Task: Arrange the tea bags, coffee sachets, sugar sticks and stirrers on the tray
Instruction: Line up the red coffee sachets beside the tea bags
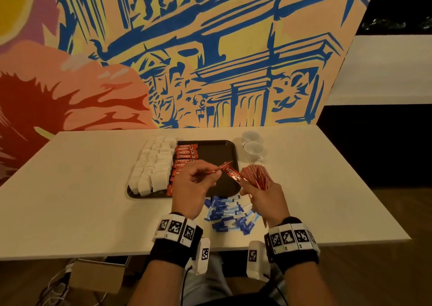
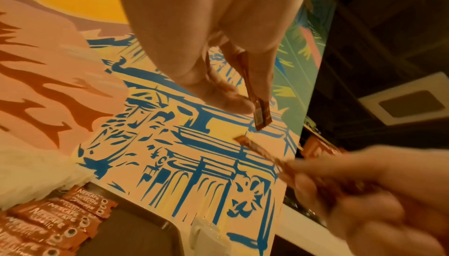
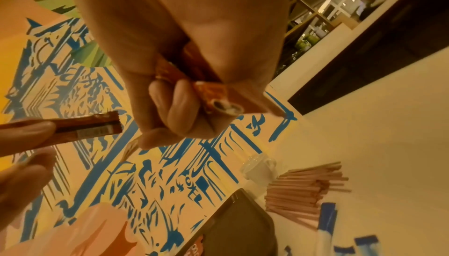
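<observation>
1. White worktop [image 1: 93, 200] w/ dark tray [image 1: 217, 149] against a painted mural.
2. On tray: tea bags [image 1: 152, 165] at left edge, coffee sachets [image 1: 185, 152] beside them.
3. Left hand [image 1: 191, 186] pinches one sachet [image 1: 216, 170] above tray.
4. Right hand [image 1: 266, 198] grips another sachet [image 1: 233, 174].
5. Stirrers [image 1: 256, 174] right of tray; sugar sticks [image 1: 230, 214] in front.

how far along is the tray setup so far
Done: tea bags fill the left of the tray, with a column of Nescafe sachets beside them. In hand: the left hand pinches one sachet, and the right hand grips more. Left: the sugar sticks and stirrers lie on the table, off the tray.
</observation>
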Tool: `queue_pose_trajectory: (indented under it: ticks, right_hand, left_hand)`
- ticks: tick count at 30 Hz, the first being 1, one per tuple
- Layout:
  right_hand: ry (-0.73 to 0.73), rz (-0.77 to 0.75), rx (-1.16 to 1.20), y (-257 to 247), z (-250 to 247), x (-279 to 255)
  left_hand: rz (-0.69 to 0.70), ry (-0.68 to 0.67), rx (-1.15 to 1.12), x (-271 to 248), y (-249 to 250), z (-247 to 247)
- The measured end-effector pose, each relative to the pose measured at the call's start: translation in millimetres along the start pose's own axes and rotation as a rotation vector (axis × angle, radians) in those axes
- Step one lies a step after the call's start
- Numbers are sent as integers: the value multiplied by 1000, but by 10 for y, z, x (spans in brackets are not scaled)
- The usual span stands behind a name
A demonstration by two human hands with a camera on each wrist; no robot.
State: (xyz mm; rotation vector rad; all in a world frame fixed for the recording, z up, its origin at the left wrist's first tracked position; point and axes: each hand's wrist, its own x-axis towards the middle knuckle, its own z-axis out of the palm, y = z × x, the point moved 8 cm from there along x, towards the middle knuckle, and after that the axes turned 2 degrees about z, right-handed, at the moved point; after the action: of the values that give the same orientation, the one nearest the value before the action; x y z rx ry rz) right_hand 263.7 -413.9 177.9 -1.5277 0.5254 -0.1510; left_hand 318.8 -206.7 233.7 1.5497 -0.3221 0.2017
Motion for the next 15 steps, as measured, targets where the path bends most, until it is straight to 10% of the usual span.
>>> queue_pose_trajectory:
  ticks: [5, 15]
  right_hand:
    - [-145, 29, 214, -59, 112, -17]
    - [-148, -22, 204, -88, 54, -29]
  left_hand:
    - [210, -135, 308, -94, 57, 253]
    - [157, -325, 317, -166, -8, 500]
